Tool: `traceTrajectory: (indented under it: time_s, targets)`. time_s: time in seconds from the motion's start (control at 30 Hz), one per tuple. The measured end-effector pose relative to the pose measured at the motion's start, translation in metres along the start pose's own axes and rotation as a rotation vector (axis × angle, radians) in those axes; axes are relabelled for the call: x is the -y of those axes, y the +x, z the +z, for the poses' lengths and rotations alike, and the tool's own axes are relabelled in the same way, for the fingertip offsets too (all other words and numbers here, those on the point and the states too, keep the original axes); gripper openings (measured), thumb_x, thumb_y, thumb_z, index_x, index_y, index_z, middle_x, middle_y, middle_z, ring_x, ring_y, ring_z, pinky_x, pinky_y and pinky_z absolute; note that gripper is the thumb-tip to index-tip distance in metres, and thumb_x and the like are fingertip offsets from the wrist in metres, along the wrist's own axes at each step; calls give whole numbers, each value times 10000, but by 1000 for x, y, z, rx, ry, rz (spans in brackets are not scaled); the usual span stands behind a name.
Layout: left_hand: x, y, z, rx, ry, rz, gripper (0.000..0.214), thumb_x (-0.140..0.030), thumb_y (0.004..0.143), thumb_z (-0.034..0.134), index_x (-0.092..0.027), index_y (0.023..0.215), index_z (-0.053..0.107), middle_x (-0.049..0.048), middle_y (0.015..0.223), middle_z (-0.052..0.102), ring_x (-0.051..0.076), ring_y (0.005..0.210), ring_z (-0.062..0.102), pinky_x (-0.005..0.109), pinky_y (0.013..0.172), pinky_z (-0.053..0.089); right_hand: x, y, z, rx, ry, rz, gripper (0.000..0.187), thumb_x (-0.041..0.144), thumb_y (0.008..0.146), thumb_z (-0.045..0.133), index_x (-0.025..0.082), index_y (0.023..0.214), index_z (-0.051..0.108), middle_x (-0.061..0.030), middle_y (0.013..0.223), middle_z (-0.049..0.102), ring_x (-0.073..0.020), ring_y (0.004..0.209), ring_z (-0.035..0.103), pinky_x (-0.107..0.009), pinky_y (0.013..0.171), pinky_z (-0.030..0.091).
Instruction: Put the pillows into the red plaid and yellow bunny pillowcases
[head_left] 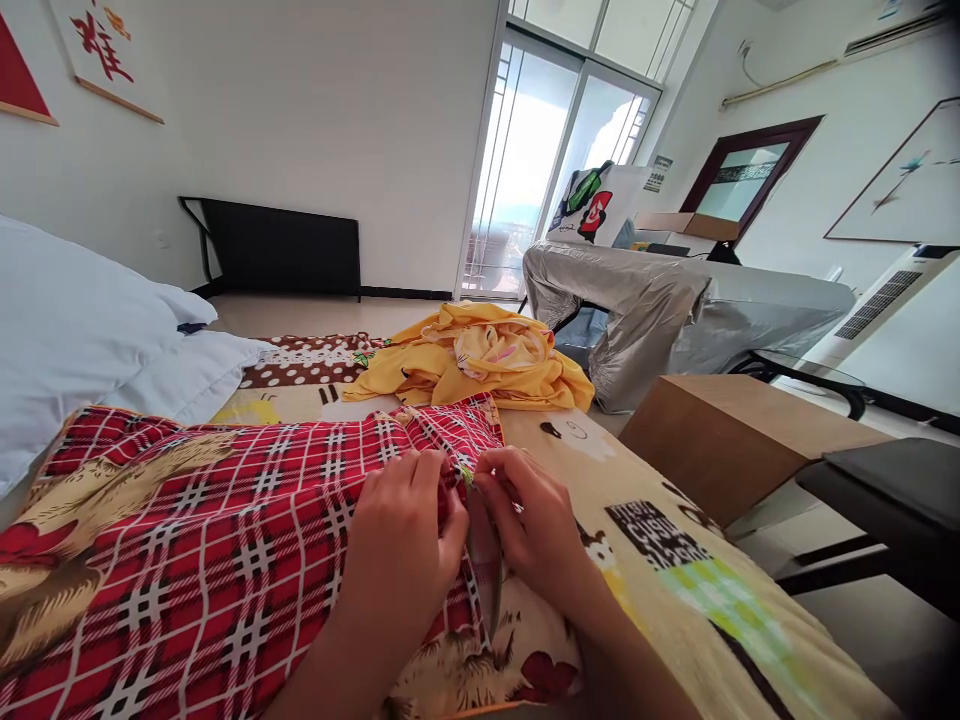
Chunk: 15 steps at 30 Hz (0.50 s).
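Note:
A red plaid bed cover (247,560), with white and black lines and brown furry-looking printed parts, lies spread over the bed. At its right edge, an open seam runs toward me between my two hands. My left hand (405,530) is closed, pinching the plaid fabric beside this seam. Just across from it, my right hand (536,525) also has its thumb and fingers pressed together on the edge. A small green bit (466,476) shows between the fingertips; what exactly it is, I cannot make out.
Beyond the cover lies a crumpled yellow cloth (420,365). White pillows (90,330) are piled at left. A cream patterned sheet (600,470) covers the bed. On the right stand a cardboard box (742,420), a black stool (900,500) and a table under silver sheeting (660,320).

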<state>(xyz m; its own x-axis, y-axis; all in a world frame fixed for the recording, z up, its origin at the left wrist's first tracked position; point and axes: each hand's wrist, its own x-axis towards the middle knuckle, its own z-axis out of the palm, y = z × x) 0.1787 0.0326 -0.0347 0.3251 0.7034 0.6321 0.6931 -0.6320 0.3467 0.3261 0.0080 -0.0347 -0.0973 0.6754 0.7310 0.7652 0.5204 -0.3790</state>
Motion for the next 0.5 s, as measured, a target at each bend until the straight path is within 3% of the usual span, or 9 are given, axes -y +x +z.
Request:
traceTrajectory:
  time_s: [0.1,0.2,0.33,0.5]
  targets:
    - [6,3,3,-66,-81,95,281,-156,899,435,-216,1114,605,83,1109,602,252,1050,546,431,881,400,1,0,-1,-2,5,-16,107,160,940,432,194,871,506,-17,790,612,-126,724,553,-254,683,433]
    - [10,5,4,53,-194,116,346,-147,935,384,-299,1121,633,40,1278,548,235,1183,495,441,953,369,2,0,-1,11,17,-21,112,166,948,427,196,881,511,-19,801,615,-129,740,557,-257,692,435]
    - [14,8,3,202,-391,36,341,-161,947,394,-294,1066,684,25,1267,576,207,1190,506,409,1007,382,3,0,0,23,24,-26,126,172,950,432,198,851,505,-14,776,605,-126,722,553,-253,681,435]
    - [16,9,2,265,-441,58,362,-167,959,364,-273,1158,647,49,1281,570,194,1204,500,395,1052,380,4,0,3,34,22,-38,133,177,952,430,199,845,507,-22,785,615,-129,730,560,-252,678,439]
